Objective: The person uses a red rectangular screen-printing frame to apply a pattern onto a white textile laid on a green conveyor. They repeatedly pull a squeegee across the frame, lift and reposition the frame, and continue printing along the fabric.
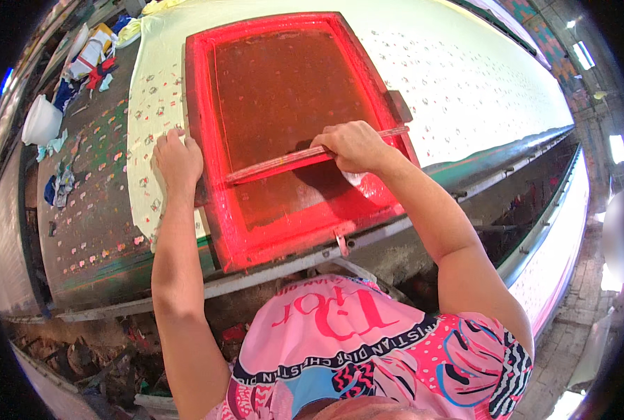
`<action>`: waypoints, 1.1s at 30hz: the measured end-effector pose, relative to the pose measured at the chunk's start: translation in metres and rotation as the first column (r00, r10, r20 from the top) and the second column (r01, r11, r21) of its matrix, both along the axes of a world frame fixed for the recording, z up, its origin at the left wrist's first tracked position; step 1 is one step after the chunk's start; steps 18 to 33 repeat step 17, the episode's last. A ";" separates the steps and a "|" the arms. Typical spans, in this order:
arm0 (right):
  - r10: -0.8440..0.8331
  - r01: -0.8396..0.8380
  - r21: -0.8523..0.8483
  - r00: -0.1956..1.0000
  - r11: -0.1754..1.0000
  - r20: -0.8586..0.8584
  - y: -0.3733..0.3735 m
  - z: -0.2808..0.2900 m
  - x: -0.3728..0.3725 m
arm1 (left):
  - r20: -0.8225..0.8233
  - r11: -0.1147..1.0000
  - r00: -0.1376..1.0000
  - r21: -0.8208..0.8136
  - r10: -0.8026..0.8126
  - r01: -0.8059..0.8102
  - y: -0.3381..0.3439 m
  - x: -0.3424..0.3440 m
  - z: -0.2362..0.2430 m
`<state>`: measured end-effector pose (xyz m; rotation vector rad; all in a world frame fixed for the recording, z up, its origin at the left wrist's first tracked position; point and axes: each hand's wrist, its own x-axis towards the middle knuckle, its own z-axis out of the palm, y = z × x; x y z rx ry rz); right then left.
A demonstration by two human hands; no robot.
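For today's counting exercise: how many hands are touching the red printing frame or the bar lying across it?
2. The left hand presses on the left edge of the red frame; the right hand holds the long bar lying across the screen. No others visible.

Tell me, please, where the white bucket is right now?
The white bucket stands at the far left of the head view, on the table's edge, beside scattered rags and left of the red frame.

A long printing table (88,231) carries pale patterned cloth (466,84), with a red screen frame (207,126) lying on it.
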<state>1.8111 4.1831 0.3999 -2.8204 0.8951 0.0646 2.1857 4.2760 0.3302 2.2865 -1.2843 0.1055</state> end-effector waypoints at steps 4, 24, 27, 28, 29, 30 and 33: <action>0.011 -0.010 -0.012 0.997 1.000 0.077 0.058 -0.006 -0.029 | -0.036 0.998 0.998 0.056 0.042 -0.040 -0.001 -0.005 0.003; 0.107 -0.098 -0.057 0.977 0.994 0.187 0.131 -0.028 -0.074 | 0.019 0.978 0.993 0.173 0.116 -0.117 -0.009 0.006 -0.004; 0.107 -0.098 -0.057 0.977 0.994 0.187 0.131 -0.028 -0.074 | 0.019 0.978 0.993 0.173 0.116 -0.117 -0.009 0.006 -0.004; 0.107 -0.098 -0.057 0.977 0.994 0.187 0.131 -0.028 -0.074 | 0.019 0.978 0.993 0.173 0.116 -0.117 -0.009 0.006 -0.004; 0.107 -0.098 -0.057 0.977 0.994 0.187 0.131 -0.028 -0.074 | 0.019 0.978 0.993 0.173 0.116 -0.117 -0.009 0.006 -0.004; 0.107 -0.098 -0.057 0.977 0.994 0.187 0.131 -0.028 -0.074 | 0.019 0.978 0.993 0.173 0.116 -0.117 -0.009 0.006 -0.004; 0.107 -0.098 -0.057 0.977 0.994 0.187 0.131 -0.028 -0.074 | 0.019 0.978 0.993 0.173 0.116 -0.117 -0.009 0.006 -0.004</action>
